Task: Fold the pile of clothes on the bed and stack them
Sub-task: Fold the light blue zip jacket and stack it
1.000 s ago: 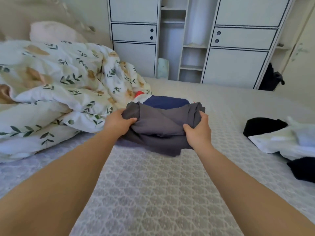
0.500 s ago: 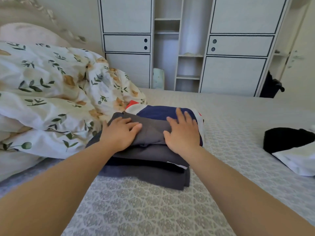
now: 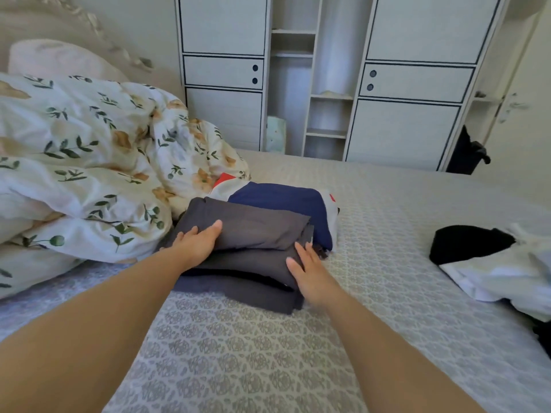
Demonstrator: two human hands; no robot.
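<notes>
Left hand: the left hand (image 3: 195, 244) lies flat on the top grey folded cloth (image 3: 247, 226). Its fingers are straight and point to the right. It presses the cloth and grips nothing.
Right hand: the right hand (image 3: 308, 271) rests its flat fingers against the right edge of the stack of folded clothes (image 3: 253, 263). The fingers are spread a little and hold nothing.
Arms: both bare arms reach forward from the bottom corners and come close together at the stack.
Stack: grey folded clothes lie one on top of another on the bed (image 3: 238, 353). A dark blue folded cloth (image 3: 286, 201) lies just behind them, touching them.
Left side: a flowery blanket (image 3: 98, 162) is bunched up next to the stack.
Right side: the clothes not yet folded (image 3: 489, 260), black and white ones, lie well apart from the stack.
Far back: a white wardrobe (image 3: 328, 70) stands past the bed.
</notes>
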